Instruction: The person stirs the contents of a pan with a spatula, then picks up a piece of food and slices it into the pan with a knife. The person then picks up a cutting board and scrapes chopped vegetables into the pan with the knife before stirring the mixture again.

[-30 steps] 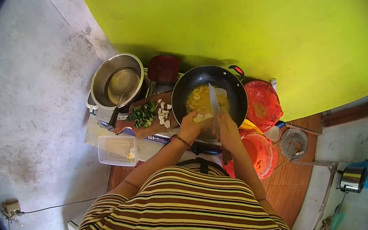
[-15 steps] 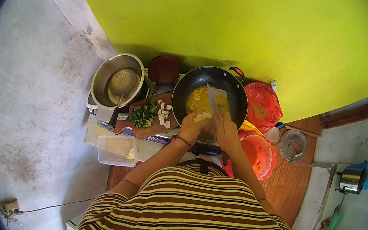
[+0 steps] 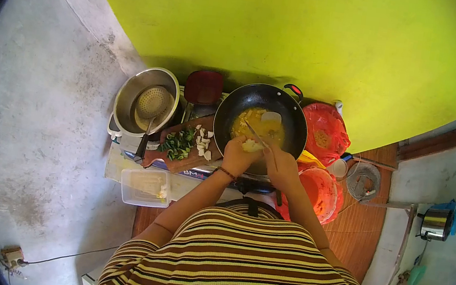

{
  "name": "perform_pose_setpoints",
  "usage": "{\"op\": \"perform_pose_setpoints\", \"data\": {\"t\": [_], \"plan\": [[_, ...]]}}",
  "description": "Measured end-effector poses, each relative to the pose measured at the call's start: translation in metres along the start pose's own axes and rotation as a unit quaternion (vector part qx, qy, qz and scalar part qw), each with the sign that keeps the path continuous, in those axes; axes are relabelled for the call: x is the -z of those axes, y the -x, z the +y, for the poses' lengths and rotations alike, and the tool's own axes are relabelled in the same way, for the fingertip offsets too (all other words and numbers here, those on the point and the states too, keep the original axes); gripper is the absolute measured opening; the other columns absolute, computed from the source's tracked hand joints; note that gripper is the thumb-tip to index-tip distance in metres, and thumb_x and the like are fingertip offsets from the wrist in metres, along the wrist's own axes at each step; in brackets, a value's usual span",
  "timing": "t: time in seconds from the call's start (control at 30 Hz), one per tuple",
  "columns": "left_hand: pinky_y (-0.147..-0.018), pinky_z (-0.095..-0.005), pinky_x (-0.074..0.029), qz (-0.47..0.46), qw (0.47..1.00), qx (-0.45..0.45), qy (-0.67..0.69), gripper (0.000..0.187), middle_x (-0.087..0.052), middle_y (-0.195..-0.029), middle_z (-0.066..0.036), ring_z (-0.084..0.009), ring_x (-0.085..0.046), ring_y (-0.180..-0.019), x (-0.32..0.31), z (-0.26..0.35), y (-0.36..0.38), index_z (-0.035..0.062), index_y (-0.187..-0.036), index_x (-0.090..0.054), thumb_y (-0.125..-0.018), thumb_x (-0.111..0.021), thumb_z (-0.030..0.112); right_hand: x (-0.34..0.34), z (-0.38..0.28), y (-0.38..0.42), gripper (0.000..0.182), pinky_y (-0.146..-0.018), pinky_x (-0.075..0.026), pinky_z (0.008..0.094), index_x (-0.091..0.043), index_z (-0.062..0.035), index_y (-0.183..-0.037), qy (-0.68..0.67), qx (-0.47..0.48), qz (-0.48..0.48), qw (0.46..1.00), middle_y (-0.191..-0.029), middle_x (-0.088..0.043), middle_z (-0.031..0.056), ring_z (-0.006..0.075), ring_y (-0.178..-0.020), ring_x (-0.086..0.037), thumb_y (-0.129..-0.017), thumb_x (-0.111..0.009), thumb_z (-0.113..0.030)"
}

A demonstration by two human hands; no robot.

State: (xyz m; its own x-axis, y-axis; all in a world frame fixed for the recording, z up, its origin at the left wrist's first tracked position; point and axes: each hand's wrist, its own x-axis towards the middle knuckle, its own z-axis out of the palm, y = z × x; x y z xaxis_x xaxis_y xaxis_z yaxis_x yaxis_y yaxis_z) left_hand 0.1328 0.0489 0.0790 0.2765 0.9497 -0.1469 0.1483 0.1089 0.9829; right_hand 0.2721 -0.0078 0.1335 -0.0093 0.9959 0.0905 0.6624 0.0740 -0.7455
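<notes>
Over the near part of a black wok [image 3: 239, 98], my left hand [image 3: 239, 154] holds a pale, whitish piece of food [image 3: 252, 145]. My right hand [image 3: 281, 165] grips a knife [image 3: 255, 134], its blade pointing up and left across the wok, beside the pale piece. Yellow liquid with small pieces [image 3: 275, 131] lies in the wok, and a translucent spatula head [image 3: 271, 116] rests in it. Left of the wok, a wooden cutting board [image 3: 182, 164] bears chopped greens [image 3: 178, 142] and white chunks [image 3: 203, 142].
A metal pot [image 3: 125, 96] with a skimmer [image 3: 153, 102] stands at the left, a red container [image 3: 203, 87] behind the board. A plastic box [image 3: 143, 196] sits nearer. Right of the wok are red plastic-lined containers [image 3: 338, 136] and a cup [image 3: 338, 168].
The knife has turned from broad side showing to nearly edge-on, and its tip has moved lower and left. My right hand has rotated slightly with it.
</notes>
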Motion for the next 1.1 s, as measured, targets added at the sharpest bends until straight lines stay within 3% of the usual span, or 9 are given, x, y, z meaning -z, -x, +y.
{"op": "perform_pose_setpoints", "data": {"t": [0.2,0.3,0.6,0.7,0.8,0.9,1.0,1.1], "plan": [[-0.070,-0.0301,-0.050,0.023,0.999,-0.014,-0.038,0.036,-0.066,-0.082,-0.012,-0.0193,-0.065,-0.076,-0.003,-0.007,0.001,0.0001,-0.092,-0.062,-0.066,-0.076,0.020,-0.006,0.009,0.001,0.028,-0.061,-0.043,0.0495,-0.047,-0.0065,-0.107,0.029,-0.018,-0.001,0.999,-0.072,-0.060,0.0218,0.0417,-0.070,-0.059,-0.095,-0.036,-0.029],[-0.071,-0.0315,-0.050,0.055,0.995,-0.063,-0.049,0.040,-0.066,-0.084,-0.014,-0.0212,-0.065,-0.078,-0.003,-0.004,0.002,-0.0007,-0.097,-0.060,-0.066,-0.075,0.021,-0.006,0.012,0.003,0.027,-0.061,-0.043,0.0503,-0.046,-0.0050,-0.106,0.005,-0.011,-0.011,1.000,-0.072,-0.060,0.0228,0.0419,-0.070,-0.058,-0.095,-0.037,-0.028],[-0.071,-0.0358,-0.051,0.018,0.981,-0.084,-0.173,0.042,-0.065,-0.083,-0.018,-0.0319,-0.065,-0.080,-0.001,0.019,0.010,-0.0018,-0.095,-0.060,-0.069,-0.073,0.029,-0.011,0.013,0.004,0.028,-0.063,-0.044,0.0514,-0.045,-0.0044,-0.103,0.093,-0.030,-0.009,0.995,-0.074,-0.060,0.0238,0.0430,-0.071,-0.059,-0.095,-0.037,-0.030],[-0.071,-0.0359,-0.051,-0.022,0.976,-0.090,-0.199,0.044,-0.065,-0.079,-0.016,-0.0273,-0.066,-0.079,0.001,0.006,0.006,-0.0024,-0.096,-0.061,-0.070,-0.073,0.030,-0.013,0.020,0.003,0.030,-0.064,-0.044,0.0517,-0.046,-0.0036,-0.103,0.060,-0.064,0.015,0.996,-0.075,-0.060,0.0235,0.0438,-0.073,-0.058,-0.096,-0.036,-0.031],[-0.072,-0.0341,-0.052,-0.080,0.996,-0.047,-0.016,0.036,-0.065,-0.085,-0.013,-0.0232,-0.065,-0.079,0.000,-0.024,-0.006,-0.0035,-0.103,-0.059,-0.077,-0.067,0.021,-0.009,0.027,0.003,0.033,-0.065,-0.043,0.0509,-0.047,-0.0033,-0.106,-0.011,-0.071,0.029,0.997,-0.075,-0.061,0.0227,0.0445,-0.076,-0.058,-0.096,-0.034,-0.032],[-0.079,-0.0282,-0.053,-0.081,0.947,0.137,0.279,0.024,-0.063,-0.100,-0.010,-0.0230,-0.065,-0.090,-0.002,-0.008,-0.003,-0.0013,-0.108,-0.055,-0.084,-0.058,0.001,-0.010,0.033,0.004,0.035,-0.064,-0.045,0.0470,-0.049,-0.0034,-0.109,-0.083,-0.090,0.047,0.991,-0.073,-0.060,0.0211,0.0410,-0.072,-0.059,-0.097,-0.034,-0.032],[-0.084,-0.0310,-0.054,-0.103,0.886,0.167,0.419,0.026,-0.060,-0.106,-0.012,-0.0242,-0.063,-0.095,0.001,-0.017,-0.006,-0.0045,-0.111,-0.051,-0.086,-0.056,0.001,-0.009,0.036,0.005,0.035,-0.061,-0.046,0.0423,-0.050,-0.0034,-0.111,-0.140,-0.140,0.029,0.980,-0.069,-0.058,0.0189,0.0349,-0.064,-0.060,-0.097,-0.035,-0.031],[-0.084,-0.0313,-0.055,-0.097,0.911,0.138,0.375,0.025,-0.058,-0.110,-0.014,-0.0235,-0.063,-0.095,-0.001,-0.014,-0.004,-0.0073,-0.109,-0.051,-0.086,-0.057,0.001,-0.010,0.041,0.006,0.035,-0.053,-0.045,0.0349,-0.050,-0.0033,-0.115,-0.171,-0.143,0.020,0.975,-0.065,-0.055,0.0122,0.0222,-0.055,-0.058,-0.097,-0.036,-0.030]]}}
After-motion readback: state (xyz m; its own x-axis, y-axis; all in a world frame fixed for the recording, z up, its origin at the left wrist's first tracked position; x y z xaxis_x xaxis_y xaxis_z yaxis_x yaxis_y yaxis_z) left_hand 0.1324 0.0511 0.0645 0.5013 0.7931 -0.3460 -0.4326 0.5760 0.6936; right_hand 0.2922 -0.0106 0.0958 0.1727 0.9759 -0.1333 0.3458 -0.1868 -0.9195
